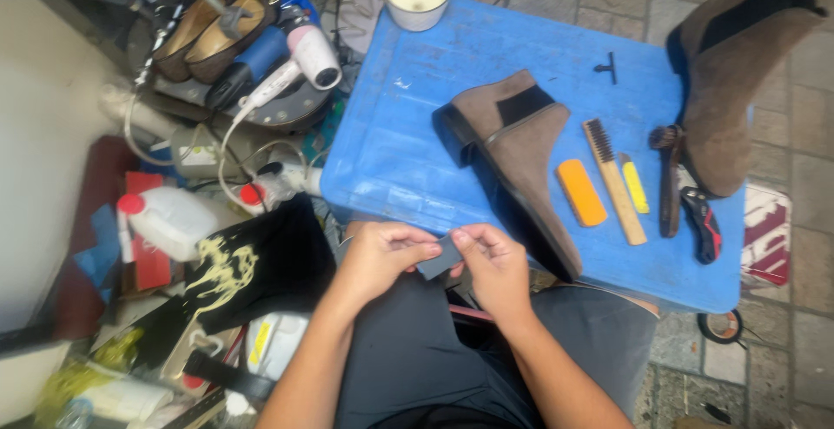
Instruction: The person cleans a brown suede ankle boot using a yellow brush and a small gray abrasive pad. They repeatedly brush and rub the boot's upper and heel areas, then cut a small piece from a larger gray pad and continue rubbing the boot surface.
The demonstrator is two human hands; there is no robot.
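Fingers (pixel 415 240) of the left hand (pixel 380 255) and the right hand (pixel 495 266) are pressed together on a small dark grey square (pixel 440 259), flat and thin like a patch or sanding sheet, pinched by its edges between both thumbs and forefingers. It sits just above the person's lap, at the near edge of the worktop (pixel 408 134), a blue plastic slab with a smooth, scuffed face. On it lies a brown suede ankle boot (pixel 521 155) on its side, nap matte, with a black elastic panel. Beside it to the right lie an orange oblong block (pixel 581 192), a wooden brush (pixel 613 179) with dark bristles, and a slim yellow bar (pixel 634 183). A second suede boot (pixel 730 82) stands at the far right.
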